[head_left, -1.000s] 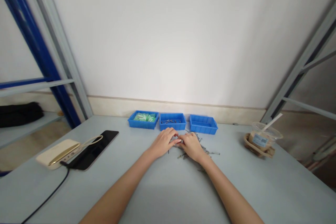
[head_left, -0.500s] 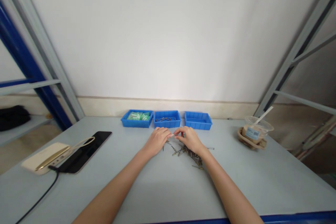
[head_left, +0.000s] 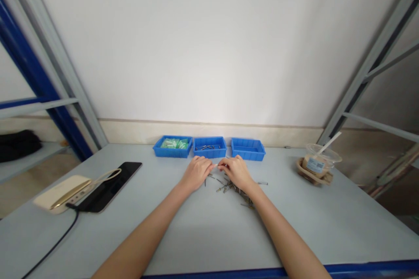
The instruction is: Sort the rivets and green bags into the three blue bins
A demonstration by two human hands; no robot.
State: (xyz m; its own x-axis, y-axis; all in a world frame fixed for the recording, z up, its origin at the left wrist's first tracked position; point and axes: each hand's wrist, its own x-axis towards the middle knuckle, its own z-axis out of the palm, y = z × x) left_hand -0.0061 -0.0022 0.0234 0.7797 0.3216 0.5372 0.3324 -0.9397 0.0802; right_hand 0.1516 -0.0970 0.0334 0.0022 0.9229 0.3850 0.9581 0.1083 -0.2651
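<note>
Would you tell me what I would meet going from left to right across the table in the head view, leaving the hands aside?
Beige power bank → black tablet → blue bin with green pieces → blue bin with metal parts → third blue bin → drink cup in its holder.

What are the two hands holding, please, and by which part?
The left hand and right hand pinch a small thin pale piece, apparently one end each; kind unclear.
</note>
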